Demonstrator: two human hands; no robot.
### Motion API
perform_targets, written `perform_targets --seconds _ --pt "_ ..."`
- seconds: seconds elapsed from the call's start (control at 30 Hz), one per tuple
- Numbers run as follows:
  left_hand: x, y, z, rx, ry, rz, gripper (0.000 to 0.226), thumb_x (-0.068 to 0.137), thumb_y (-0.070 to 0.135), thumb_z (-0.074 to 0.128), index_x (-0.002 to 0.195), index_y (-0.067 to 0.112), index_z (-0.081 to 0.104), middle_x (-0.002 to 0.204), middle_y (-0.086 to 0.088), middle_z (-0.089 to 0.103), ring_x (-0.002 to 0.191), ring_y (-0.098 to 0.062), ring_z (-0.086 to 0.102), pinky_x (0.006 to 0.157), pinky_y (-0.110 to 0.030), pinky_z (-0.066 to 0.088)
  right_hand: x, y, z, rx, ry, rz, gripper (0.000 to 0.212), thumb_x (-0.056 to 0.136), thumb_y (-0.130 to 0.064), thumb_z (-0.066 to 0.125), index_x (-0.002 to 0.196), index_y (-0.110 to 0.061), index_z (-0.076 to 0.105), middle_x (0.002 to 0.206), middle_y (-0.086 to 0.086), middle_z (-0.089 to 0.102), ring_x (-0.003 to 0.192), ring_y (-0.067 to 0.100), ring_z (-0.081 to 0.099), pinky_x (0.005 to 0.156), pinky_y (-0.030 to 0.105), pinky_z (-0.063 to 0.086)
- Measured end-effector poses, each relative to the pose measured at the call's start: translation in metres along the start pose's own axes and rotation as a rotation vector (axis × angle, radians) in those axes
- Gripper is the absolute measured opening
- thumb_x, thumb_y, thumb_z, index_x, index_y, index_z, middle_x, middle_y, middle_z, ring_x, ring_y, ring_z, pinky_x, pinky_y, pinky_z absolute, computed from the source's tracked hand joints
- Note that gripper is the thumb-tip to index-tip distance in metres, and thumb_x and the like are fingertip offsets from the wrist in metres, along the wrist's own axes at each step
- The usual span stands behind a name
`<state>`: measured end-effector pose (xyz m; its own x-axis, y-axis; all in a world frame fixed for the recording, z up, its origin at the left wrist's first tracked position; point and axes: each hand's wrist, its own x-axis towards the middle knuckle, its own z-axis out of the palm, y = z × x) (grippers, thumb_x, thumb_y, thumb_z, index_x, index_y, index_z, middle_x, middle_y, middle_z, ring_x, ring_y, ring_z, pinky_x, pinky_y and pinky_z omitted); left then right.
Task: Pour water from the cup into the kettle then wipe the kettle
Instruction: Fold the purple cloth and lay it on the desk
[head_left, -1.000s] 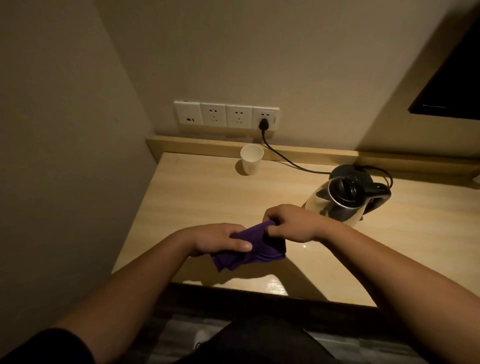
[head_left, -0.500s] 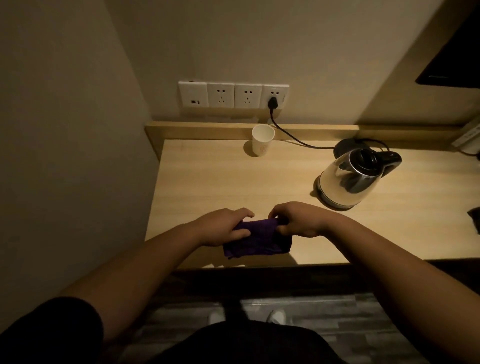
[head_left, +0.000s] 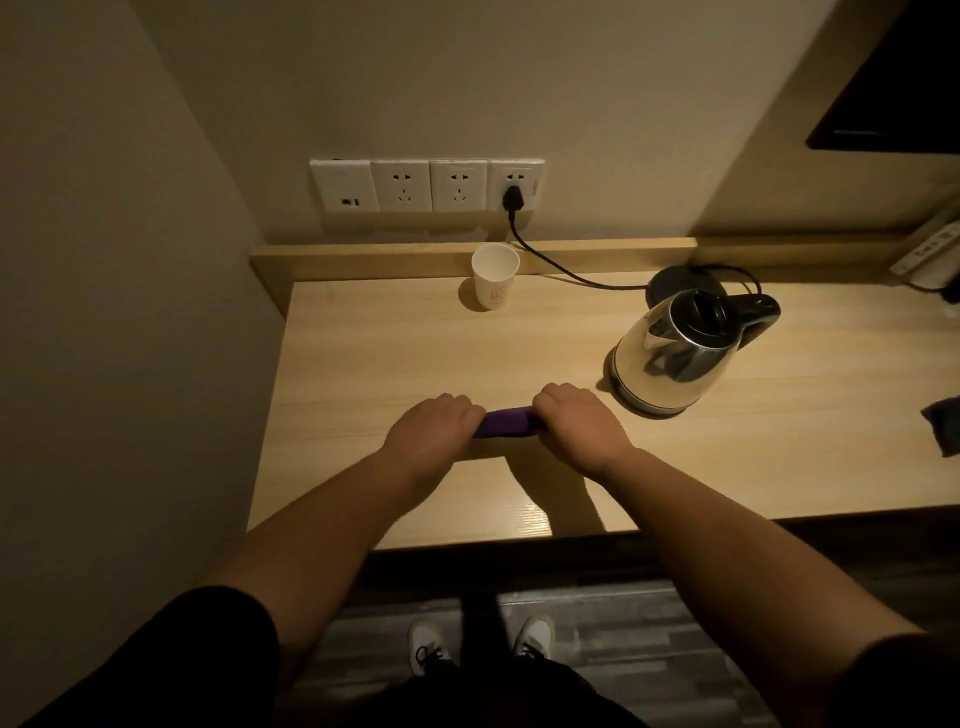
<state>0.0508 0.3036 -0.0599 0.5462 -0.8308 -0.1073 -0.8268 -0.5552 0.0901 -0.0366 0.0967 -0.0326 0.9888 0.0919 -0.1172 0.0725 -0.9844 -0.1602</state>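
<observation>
— Wooden desk (head_left: 395, 358) is filling the middle of the frame, sitting in a dim corner with plain walls. What is lying on it?

— A white paper cup (head_left: 494, 277) is standing upright near the top, by the back ledge. The shiny kettle (head_left: 678, 358) is sitting to the right of the middle, off its black base (head_left: 675, 278), which is lying just behind it. Its lid is looking closed.

— What are the hands doing?

— Both are reaching to the middle of the frame. The left hand (head_left: 428, 434) is curling around one end of a purple cloth (head_left: 506, 422), and the right hand (head_left: 579, 427) is curling around the other end. Only a short strip of cloth is showing between them.

— Is the cloth touching the desk?

— I cannot tell; the fists are hiding most of it.

— Anything else?

— A black cord (head_left: 558, 267) is running from the wall sockets (head_left: 426, 184) at the upper middle down to the base. A dark thing (head_left: 943, 423) is lying at the right edge, and white shoes (head_left: 480, 644) are showing at the bottom.
</observation>
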Motion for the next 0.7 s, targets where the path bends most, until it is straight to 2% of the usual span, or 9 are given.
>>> perform_targets --seconds 0.1,0.2,0.27,0.3,0.37,0.43,0.47,0.57,0.7 --pt "0.002 0.003 0.012 0.092 0.037 -0.035 0.033 0.074 0.013 0.072 0.102 0.020 0.056 0.088 -0.001 0.060 0.074 -0.020 0.053 0.062 -0.033 0.042 0.007 0.004 0.020 -0.118 0.013 -0.037 0.025 0.083 -0.014 0.071 0.106 -0.013 0.062 0.098 0.010 0.063 0.084 0.024 0.056 0.072 0.037 0.049" --pt "-0.006 0.013 0.029 0.135 -0.032 -0.032 0.035 0.072 0.015 0.076 0.103 0.016 0.059 0.091 -0.005 0.064 0.076 -0.021 0.058 0.065 -0.034 0.047 -0.001 -0.001 0.043 -0.131 -0.077 -0.089 0.035 0.080 -0.014 0.075 0.111 -0.010 0.060 0.105 0.011 0.063 0.092 0.026 0.058 0.080 0.038 0.050" --pt "-0.022 0.020 0.050 0.093 -0.076 -0.021 0.043 0.074 0.016 0.077 0.113 0.013 0.059 0.106 -0.009 0.065 0.091 -0.024 0.061 0.074 -0.036 0.052 -0.014 -0.003 0.060 -0.105 -0.125 -0.125 0.040 0.077 -0.014 0.077 0.113 -0.009 0.061 0.110 0.012 0.063 0.098 0.028 0.061 0.084 0.040 0.051" --pt "-0.030 0.021 0.060 0.064 -0.097 -0.030 0.050 0.077 0.019 0.076 0.122 0.012 0.057 0.120 -0.012 0.063 0.105 -0.028 0.060 0.083 -0.039 0.052 -0.022 -0.004 0.068 -0.083 -0.142 -0.134 0.041 0.077 -0.014 0.077 0.114 -0.009 0.061 0.113 0.013 0.063 0.100 0.029 0.061 0.085 0.041 0.051" --pt "-0.047 0.024 0.071 0.011 -0.182 -0.068 0.061 0.093 0.036 0.057 0.146 0.012 0.036 0.152 -0.013 0.036 0.137 -0.031 0.037 0.107 -0.045 0.037 -0.034 -0.003 0.078 -0.046 -0.154 -0.131 0.040 0.083 -0.022 0.071 0.119 -0.008 0.061 0.123 0.014 0.061 0.110 0.031 0.059 0.093 0.043 0.049" --pt "-0.058 0.024 0.075 0.001 -0.288 -0.076 0.071 0.098 0.054 0.029 0.154 0.015 0.007 0.161 -0.006 0.000 0.148 -0.025 0.004 0.118 -0.047 0.011 -0.044 -0.003 0.080 -0.062 -0.209 -0.129 0.050 0.094 -0.039 0.055 0.133 -0.007 0.054 0.143 0.017 0.050 0.129 0.033 0.048 0.109 0.046 0.037" --pt "-0.061 0.025 0.075 0.005 -0.311 -0.073 0.074 0.098 0.058 0.021 0.154 0.016 -0.002 0.160 -0.005 -0.010 0.148 -0.023 -0.006 0.118 -0.047 0.002 -0.048 -0.002 0.081 -0.091 -0.257 -0.134 0.059 0.098 -0.046 0.046 0.143 -0.007 0.045 0.154 0.016 0.038 0.141 0.032 0.035 0.116 0.046 0.026" --pt "-0.062 0.027 0.071 0.026 -0.344 -0.072 0.077 0.096 0.063 0.016 0.152 0.017 -0.010 0.159 -0.004 -0.018 0.147 -0.021 -0.015 0.118 -0.049 -0.006 -0.060 -0.002 0.083 -0.164 -0.380 -0.126 0.076 0.101 -0.057 0.027 0.157 -0.009 0.008 0.165 0.012 -0.001 0.152 0.027 -0.002 0.121 0.047 -0.003" --pt "-0.059 0.027 0.064 0.010 -0.400 -0.081 0.077 0.096 0.062 0.020 0.153 0.018 -0.009 0.160 -0.004 -0.017 0.147 -0.019 -0.016 0.118 -0.049 -0.006 -0.063 -0.007 0.083 -0.181 -0.471 -0.077 0.082 0.100 -0.061 0.026 0.156 -0.010 -0.006 0.164 0.012 -0.012 0.150 0.027 -0.013 0.120 0.051 -0.007"
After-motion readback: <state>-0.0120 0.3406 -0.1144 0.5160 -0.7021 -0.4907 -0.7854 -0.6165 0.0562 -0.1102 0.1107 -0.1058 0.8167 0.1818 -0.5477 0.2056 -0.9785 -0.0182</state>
